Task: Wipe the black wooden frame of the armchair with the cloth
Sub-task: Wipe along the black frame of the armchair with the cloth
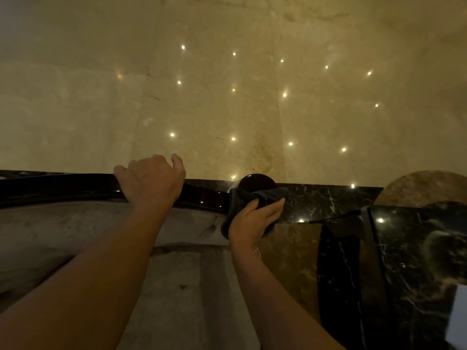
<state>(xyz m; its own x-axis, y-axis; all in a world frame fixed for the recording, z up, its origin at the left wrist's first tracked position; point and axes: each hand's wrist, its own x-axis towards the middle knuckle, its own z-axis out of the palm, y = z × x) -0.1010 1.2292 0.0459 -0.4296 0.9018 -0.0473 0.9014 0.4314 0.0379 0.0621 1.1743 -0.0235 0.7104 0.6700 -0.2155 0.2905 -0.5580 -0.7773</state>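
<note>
The armchair's glossy black wooden frame runs as a curved rail across the left and middle, ending at a rounded knob. Below the rail lies the chair's grey-beige upholstery. My left hand rests on top of the rail with its fingers curled over the far edge. My right hand grips a dark cloth, which is wrapped around the frame just below the knob. Part of the cloth hangs down behind my palm.
A polished beige marble floor with reflected ceiling lights fills the upper view. A black marble border strip runs behind the chair. A dark marble-topped table stands at the right, with a round brown top beyond it.
</note>
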